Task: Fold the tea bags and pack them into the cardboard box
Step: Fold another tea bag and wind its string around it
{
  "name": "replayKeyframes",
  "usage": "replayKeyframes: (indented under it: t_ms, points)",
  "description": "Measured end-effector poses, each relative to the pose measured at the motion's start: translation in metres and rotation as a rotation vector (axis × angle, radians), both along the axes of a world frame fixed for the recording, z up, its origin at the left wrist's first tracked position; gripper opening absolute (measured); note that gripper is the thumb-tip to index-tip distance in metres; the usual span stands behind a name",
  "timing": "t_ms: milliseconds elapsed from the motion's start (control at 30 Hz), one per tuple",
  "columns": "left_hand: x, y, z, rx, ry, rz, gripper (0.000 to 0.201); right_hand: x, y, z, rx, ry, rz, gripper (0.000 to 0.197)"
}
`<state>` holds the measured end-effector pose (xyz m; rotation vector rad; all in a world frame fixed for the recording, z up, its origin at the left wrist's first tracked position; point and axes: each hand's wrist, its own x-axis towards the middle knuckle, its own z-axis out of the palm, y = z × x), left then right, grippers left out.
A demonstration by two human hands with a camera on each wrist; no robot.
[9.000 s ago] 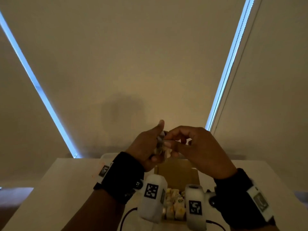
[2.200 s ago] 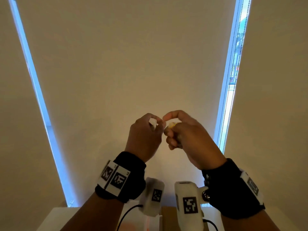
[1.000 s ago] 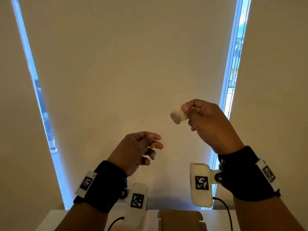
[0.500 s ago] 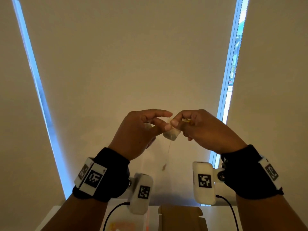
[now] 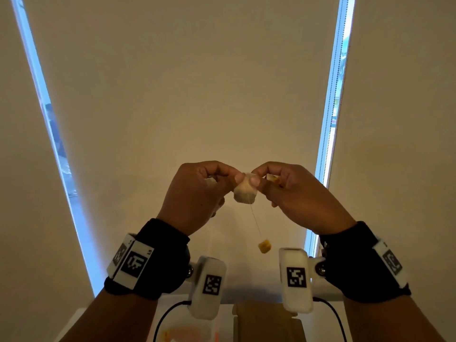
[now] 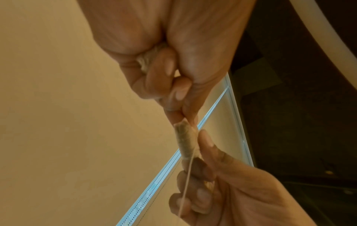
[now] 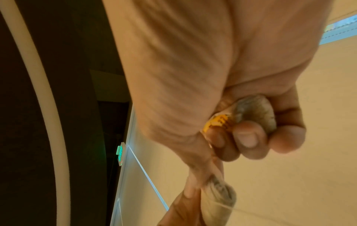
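Since half second ago: hands raised slightly, tag (image 5: 264,246) swung lower on string (image 5: 255,221). Left hand (image 5: 197,193) and right hand (image 5: 296,191) both pinch top of tea bag (image 5: 245,192), held in air between them. Each palm also curls round spare bag (image 7: 257,113). Cardboard box (image 5: 266,322) below, on table. Step: folding, not yet packed. Next, likely: gather string, wrap round bag, lower to box.

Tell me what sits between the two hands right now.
A folded tea bag, pinched by the left hand and right hand; its string dangles a yellow tag. Head view shows it.
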<state>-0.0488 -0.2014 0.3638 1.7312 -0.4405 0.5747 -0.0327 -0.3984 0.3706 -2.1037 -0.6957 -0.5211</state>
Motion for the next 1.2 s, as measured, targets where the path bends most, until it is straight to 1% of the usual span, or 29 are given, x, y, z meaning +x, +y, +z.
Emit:
replayKeyframes:
  t_ms: [67,200,333,467,600,700,800,867,900,967,1033,1067,1100,1133,1167,1200]
  points:
    - [-0.001,-0.001,-0.001,0.007,0.008,-0.013,0.013,0.000,0.000,-0.001,0.021,-0.016,-0.028,0.017]
    - [-0.006,-0.006,-0.001,0.093,-0.026,0.002,0.007,-0.002,0.001,-0.005,0.040,-0.034,-0.049,0.020]
    - [-0.006,-0.008,-0.002,0.055,-0.038,-0.003,0.008,-0.006,0.003,-0.009,0.023,-0.072,-0.059,0.020]
    - [-0.009,-0.009,0.000,0.006,0.032,-0.013,0.011,-0.009,0.004,-0.012,0.120,-0.044,-0.004,0.020]
    - [-0.010,-0.010,0.001,-0.027,0.096,-0.032,0.012,-0.010,0.008,-0.020,0.228,-0.060,-0.004,0.021]
    - [-0.010,-0.011,0.001,-0.052,0.090,-0.028,0.011,-0.010,0.011,-0.027,0.319,-0.061,-0.008,0.020]
    - [-0.011,-0.014,0.004,-0.059,0.063,-0.019,0.010,-0.012,0.015,-0.032,0.350,-0.066,-0.031,0.022]
    - [-0.011,-0.013,0.007,-0.053,0.052,0.004,0.011,-0.013,0.016,-0.037,0.366,0.003,-0.002,0.027]
    - [-0.010,-0.013,0.009,-0.044,0.041,0.015,0.012,-0.012,0.018,-0.041,0.376,0.081,0.039,0.030]
    - [-0.009,-0.011,0.014,0.003,0.004,0.042,0.013,-0.013,0.022,-0.049,0.366,0.257,0.154,0.044]
    - [-0.007,-0.010,0.018,0.057,-0.041,0.090,0.014,-0.011,0.028,-0.056,0.269,0.348,0.216,0.062]
    - [-0.006,-0.010,0.020,0.079,-0.061,0.118,0.014,-0.011,0.031,-0.059,0.196,0.367,0.223,0.062]
    - [-0.005,-0.010,0.021,0.099,-0.079,0.146,0.013,-0.010,0.034,-0.062,0.134,0.364,0.223,0.051]
    - [-0.004,-0.009,0.022,0.119,-0.095,0.171,0.013,-0.011,0.036,-0.064,0.105,0.348,0.221,0.032]
    - [-0.003,-0.009,0.023,0.137,-0.107,0.193,0.013,-0.011,0.035,-0.065,0.094,0.328,0.226,0.019]
    - [-0.002,-0.008,0.023,0.152,-0.116,0.211,0.014,-0.012,0.033,-0.066,0.088,0.301,0.227,0.021]
